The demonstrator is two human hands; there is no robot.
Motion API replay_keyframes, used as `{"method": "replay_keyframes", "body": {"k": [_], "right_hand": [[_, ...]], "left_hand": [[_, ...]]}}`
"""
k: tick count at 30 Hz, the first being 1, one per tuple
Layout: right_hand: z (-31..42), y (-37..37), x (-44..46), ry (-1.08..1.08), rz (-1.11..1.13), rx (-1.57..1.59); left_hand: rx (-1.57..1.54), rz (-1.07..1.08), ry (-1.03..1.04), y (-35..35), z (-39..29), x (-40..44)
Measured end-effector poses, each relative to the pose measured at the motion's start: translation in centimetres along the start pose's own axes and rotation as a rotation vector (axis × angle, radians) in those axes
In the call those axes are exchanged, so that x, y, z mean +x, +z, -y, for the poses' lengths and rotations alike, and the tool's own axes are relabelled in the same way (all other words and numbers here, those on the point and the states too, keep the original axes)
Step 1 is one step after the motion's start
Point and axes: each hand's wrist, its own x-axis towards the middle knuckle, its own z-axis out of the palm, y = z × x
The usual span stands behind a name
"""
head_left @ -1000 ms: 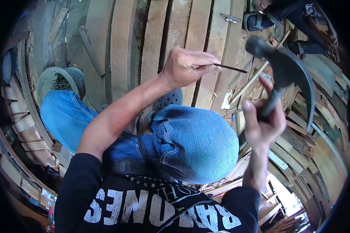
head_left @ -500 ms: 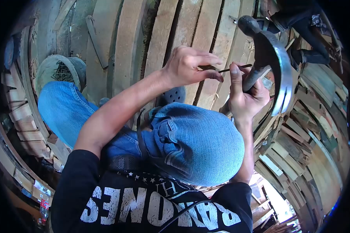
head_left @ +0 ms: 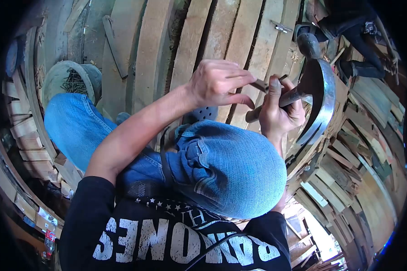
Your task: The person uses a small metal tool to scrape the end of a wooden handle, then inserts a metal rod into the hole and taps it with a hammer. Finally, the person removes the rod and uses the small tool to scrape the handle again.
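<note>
My right hand is wrapped around the handle of a claw hammer, its metal head raised to the right. A thin dark nail sticks out past my right thumb. My left hand is close beside it, its fingers on a small flat brown strip that reaches toward my right thumb. The left thumb hangs lower, a little apart from the strip. How the strip and the nail meet behind the right thumb is hidden.
Long wooden planks lie side by side in front. A bucket of nails stands at left, and a loose wood strip lies on boards. Stacked timber fills the right. Another person's legs show at upper right.
The hammer has tilted and dropped slightly with my right hand, and its handle end now shows. My left fingers have shifted a little, with the brown strip now visible beyond them.
</note>
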Motion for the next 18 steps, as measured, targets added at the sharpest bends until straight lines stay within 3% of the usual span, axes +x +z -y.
{"method": "replay_keyframes", "body": {"k": [4,6,9,15,18], "right_hand": [[-1.8,0.3,-0.5,-0.046,-0.027,0.0],[-1.9,-0.3,-0.7,0.142,-0.06,-0.004],[-1.9,-0.2,0.1,0.183,-0.095,0.185],[-0.9,0.5,0.6,0.346,-0.102,0.485],[-1.5,0.6,0.6,0.33,-0.112,0.394]], "left_hand": [[0.012,0.079,-0.168,0.9,-0.4,-0.6],[0.004,0.076,-0.216,1.8,-0.4,-0.6],[-0.117,0.164,-0.295,2.6,-0.2,-0.5],[-0.184,0.115,-0.227,2.1,-0.1,-0.2],[-0.155,0.11,-0.231,1.6,0.0,-0.2]]}}
